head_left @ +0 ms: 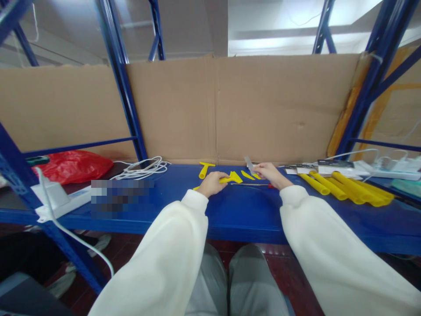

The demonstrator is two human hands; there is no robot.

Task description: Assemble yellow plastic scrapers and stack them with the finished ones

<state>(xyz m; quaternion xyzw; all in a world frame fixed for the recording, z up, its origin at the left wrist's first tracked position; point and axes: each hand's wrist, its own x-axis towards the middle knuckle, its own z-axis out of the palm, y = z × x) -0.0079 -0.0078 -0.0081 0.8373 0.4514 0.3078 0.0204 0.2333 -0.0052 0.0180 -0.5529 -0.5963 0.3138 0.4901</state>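
My left hand (212,184) is closed around a yellow plastic handle with a flared head (235,177). The flared end sticks out to the right of my fingers, and a short bit shows on the left. My right hand (265,172) pinches a flat grey blade-like piece (249,165), tilted up and away to the left. Loose yellow pieces (247,175) lie between the two hands. Just below them a thin screwdriver (251,184) rests on the blue shelf (243,210), its red end beside my right wrist. A yellow T-shaped piece (204,170) lies behind my left hand.
Several yellow tubes (348,186) lie at the right, in front of flat boxes (335,166). Coiled white cable (148,168), a red plastic bag (80,166) and a white power strip (72,204) occupy the left. Cardboard (263,105) walls off the back; blue posts (126,87) frame the shelf.
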